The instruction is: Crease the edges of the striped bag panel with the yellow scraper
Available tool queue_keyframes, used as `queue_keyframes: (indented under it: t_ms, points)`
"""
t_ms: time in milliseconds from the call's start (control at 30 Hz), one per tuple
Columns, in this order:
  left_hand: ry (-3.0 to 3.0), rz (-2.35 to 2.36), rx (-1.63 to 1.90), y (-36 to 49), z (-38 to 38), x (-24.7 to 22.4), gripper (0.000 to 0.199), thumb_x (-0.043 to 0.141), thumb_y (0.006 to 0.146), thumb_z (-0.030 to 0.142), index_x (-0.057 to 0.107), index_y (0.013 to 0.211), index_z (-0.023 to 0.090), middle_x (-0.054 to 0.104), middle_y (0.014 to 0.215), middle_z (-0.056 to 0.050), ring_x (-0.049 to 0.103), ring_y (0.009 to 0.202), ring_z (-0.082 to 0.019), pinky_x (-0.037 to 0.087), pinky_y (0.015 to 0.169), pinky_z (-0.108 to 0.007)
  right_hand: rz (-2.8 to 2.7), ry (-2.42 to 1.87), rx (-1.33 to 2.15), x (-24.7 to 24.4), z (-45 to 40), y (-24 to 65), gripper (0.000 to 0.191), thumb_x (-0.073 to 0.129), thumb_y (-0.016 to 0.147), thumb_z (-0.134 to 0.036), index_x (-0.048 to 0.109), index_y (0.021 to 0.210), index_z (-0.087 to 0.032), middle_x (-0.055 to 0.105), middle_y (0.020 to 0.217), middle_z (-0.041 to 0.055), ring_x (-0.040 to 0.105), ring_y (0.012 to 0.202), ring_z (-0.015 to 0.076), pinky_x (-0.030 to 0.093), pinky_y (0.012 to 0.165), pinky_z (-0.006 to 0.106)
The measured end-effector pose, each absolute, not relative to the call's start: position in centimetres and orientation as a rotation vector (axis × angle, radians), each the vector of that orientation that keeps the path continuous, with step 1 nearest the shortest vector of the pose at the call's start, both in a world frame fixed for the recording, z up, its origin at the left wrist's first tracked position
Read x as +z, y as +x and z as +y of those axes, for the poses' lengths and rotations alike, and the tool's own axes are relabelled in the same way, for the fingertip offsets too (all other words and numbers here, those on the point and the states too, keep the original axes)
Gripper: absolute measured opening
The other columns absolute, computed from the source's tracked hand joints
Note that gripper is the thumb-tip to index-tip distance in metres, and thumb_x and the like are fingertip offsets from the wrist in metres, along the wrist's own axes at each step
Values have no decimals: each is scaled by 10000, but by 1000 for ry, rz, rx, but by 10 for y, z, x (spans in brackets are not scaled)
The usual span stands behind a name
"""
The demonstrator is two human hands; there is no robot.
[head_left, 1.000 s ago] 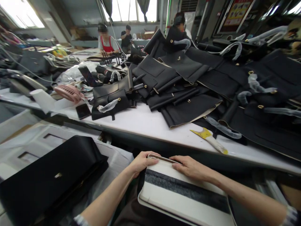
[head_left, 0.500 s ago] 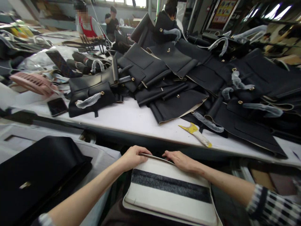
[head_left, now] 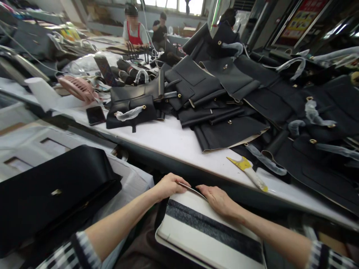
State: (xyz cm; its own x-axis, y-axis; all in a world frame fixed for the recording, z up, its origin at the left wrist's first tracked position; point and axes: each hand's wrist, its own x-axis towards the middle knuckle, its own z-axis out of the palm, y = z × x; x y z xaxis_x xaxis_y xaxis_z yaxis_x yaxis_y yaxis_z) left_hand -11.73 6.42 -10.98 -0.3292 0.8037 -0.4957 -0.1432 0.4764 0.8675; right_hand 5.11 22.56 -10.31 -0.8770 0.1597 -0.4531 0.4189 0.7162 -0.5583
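Observation:
A cream bag piece (head_left: 207, 228) with a dark band across it lies over my lap. My left hand (head_left: 171, 186) pinches its far edge near the left corner, thumb on the cream side. My right hand (head_left: 217, 200) rests on the same far edge further right, fingers together along the rim; its fingertips point toward my left hand. A narrow gap separates the two hands. The underside of the piece and some of my fingers are hidden.
Black leather bag pieces (head_left: 232, 130) are heaped on the white table (head_left: 174, 136). A yellow-and-white tool (head_left: 249, 172) lies near its edge. Left are a phone (head_left: 95, 115), a pink fan (head_left: 78, 87) and a black bag (head_left: 56, 179) on a box. People sit behind.
The view has turned left, so the table and its items appear further right. My right hand has settled flatter against the far edge, while my left hand keeps its hold.

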Motion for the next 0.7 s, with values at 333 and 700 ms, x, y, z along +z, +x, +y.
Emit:
queue_keyframes:
  t_ms: [333,700]
  points:
    - [479,1569,1174,-119,57,-114,356,714,520,233,792,854,136,681,667,-15,526,655,-148,375,663,-279,2589,423,-960,-102,201,19,524,142,1000,-455,618,1058,-243,695,1085,59,644,986,240,432,853,345]
    - [437,1451,1202,-123,49,-115,316,688,530,217,788,824,161,701,705,2,575,698,-158,427,713,-273,2602,337,-1007,-102,186,-5,541,139,1002,-465,616,1189,-292,682,1165,37,634,1050,248,435,920,384]
